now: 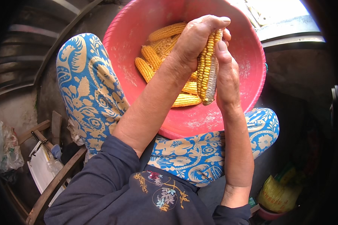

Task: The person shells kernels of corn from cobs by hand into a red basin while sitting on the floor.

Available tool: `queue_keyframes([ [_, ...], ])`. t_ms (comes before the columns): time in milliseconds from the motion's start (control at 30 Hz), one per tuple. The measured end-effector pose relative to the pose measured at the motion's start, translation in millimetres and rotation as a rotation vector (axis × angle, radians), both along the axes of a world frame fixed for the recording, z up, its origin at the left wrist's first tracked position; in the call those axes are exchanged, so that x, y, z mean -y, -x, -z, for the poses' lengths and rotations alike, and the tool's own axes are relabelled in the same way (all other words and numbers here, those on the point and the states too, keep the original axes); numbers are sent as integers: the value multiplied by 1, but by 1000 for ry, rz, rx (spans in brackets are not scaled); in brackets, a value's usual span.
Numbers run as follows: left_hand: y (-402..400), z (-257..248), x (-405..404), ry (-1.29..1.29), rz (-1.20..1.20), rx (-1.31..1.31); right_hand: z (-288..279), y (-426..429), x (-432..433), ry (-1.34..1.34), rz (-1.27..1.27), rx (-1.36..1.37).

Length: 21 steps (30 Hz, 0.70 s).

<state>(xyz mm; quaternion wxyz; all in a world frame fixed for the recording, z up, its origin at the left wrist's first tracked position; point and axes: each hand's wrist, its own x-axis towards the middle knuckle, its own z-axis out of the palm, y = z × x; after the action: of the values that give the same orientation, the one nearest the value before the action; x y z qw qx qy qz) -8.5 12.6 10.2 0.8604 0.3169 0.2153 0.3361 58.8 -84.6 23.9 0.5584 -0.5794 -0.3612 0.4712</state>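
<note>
A partly shelled corn cob (pixel 206 67) is held between both hands over the basin. Yellow kernels cover its left side, while its right side is bare and pale. My left hand (pixel 195 36) wraps the cob from the left, its thumb near the upper end. From the right, my right hand (pixel 228 73) presses against the cob with its thumb near the top. Below the hands, a large pink plastic basin (pixel 124 36) holds several ears of corn, including one ear (pixel 144 69) at the left. Loose kernels (pixel 164 45) lie among them; my left forearm hides part of the contents.
The basin stands between my patterned trouser legs (pixel 93 90). At left are a wooden bar (pixel 59 180), a white panel (pixel 42 168) and a clear plastic bag (pixel 7 146). A yellow bag (pixel 278 194) sits in a tub at lower right. A bright opening (pixel 281 14) lies beyond.
</note>
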Motion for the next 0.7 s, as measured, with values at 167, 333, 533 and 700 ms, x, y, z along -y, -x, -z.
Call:
queue_keyframes([
  [167,-3,1,-1,32,-43,8,-1,0,-1,21,-3,-41],
  [333,-2,2,-2,36,-65,12,-2,1,-2,17,-2,-57],
  [533,-2,1,-1,4,-77,2,-3,3,-3,-11,-7,-7],
  [700,-3,0,0,19,-76,20,-1,-3,-3,14,-20,-31],
])
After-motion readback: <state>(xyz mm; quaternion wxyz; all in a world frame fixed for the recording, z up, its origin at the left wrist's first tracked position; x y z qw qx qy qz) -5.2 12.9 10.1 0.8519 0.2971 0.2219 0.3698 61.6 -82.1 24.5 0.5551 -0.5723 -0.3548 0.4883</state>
